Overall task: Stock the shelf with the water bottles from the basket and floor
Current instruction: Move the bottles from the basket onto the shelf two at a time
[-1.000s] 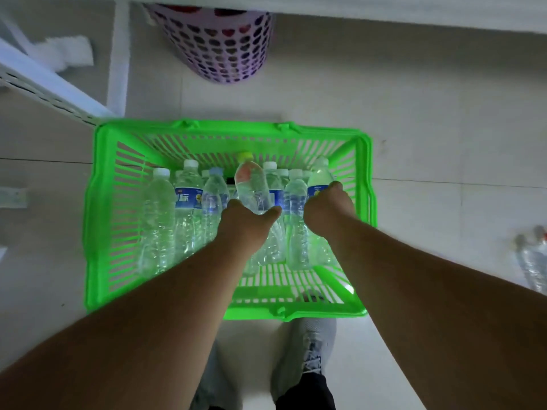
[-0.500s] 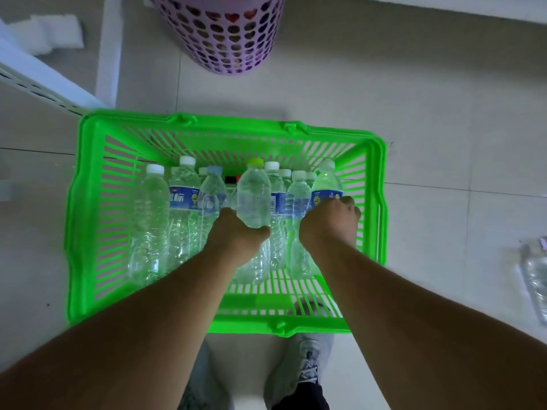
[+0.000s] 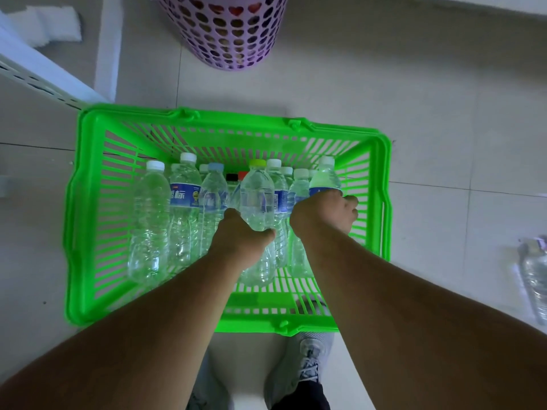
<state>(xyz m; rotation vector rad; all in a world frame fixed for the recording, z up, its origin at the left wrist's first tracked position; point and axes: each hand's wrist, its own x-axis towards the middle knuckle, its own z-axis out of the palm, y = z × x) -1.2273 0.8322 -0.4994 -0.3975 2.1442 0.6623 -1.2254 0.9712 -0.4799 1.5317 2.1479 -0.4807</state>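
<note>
Head view. Both bare forearms extend forward and down into the bright green slatted plastic basket [image 3: 85, 220], which stands on the pale tiled floor [image 3: 444, 128].

The left hand [image 3: 241, 241] grips the clear plastic bottle with the yellow-green cap [image 3: 257, 199] around its lower body; the thumb lies on the bottle's right side, and the fingers wrap round the far side, out of sight. This bottle stands upright near the basket's middle.

The right hand [image 3: 324, 213] is curled into a fist around the clear bottle with a white cap and blue label [image 3: 325, 177], at the right end of the row. The knuckles cover the label's lower edge.

The remaining clear water bottles [image 3: 149, 220] stand upright in a tight row across the basket, touching one another.

Beyond the basket stands a lilac plastic bin with heart-shaped holes [image 3: 225, 34]. A white metal shelf frame [image 3: 38, 72] occupies the upper left. Another clear bottle [image 3: 535, 276] lies on the floor at the right edge, well apart from the basket. A grey laced shoe [image 3: 307, 365] shows below the basket's near rim.
</note>
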